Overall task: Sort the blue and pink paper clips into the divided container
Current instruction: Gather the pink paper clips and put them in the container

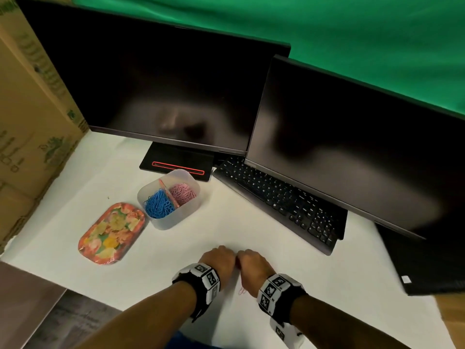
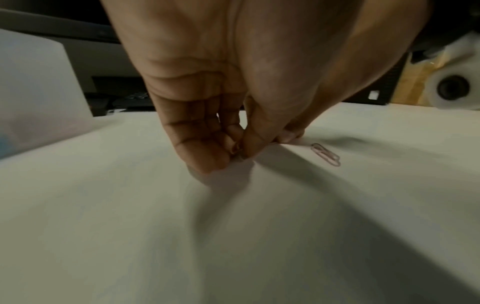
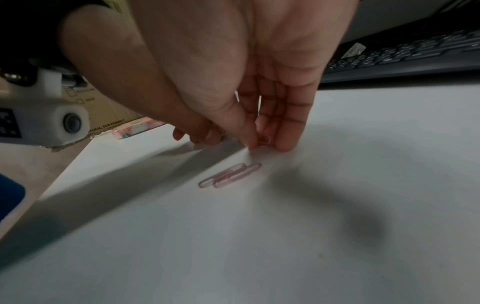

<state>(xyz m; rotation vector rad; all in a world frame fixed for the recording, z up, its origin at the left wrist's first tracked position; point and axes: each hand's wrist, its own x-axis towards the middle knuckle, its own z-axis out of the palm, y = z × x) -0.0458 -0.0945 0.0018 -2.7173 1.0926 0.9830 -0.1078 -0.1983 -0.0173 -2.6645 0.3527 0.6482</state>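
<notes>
The translucent divided container (image 1: 176, 222) stands mid-table, with blue paper clips (image 1: 159, 203) in its left half and pink paper clips (image 1: 182, 193) in its right half. Both hands are knuckles-up on the white table near the front edge, almost touching each other. My left hand (image 1: 218, 260) has thumb and fingers (image 2: 207, 156) pinched together at the table surface, on what looks like a small thin clip, colour unclear. My right hand (image 1: 251, 265) pinches a pink paper clip (image 3: 265, 138) between thumb and fingers. Two more pink clips (image 3: 230, 175) (image 1: 242, 291) lie just behind it.
A floral tray (image 1: 112, 233) lies left of the container. A black keyboard (image 1: 281, 200) and two dark monitors (image 1: 163, 91) fill the back and right. A cardboard box (image 1: 27, 122) walls the left side. The table edge (image 1: 50, 280) runs at the lower left.
</notes>
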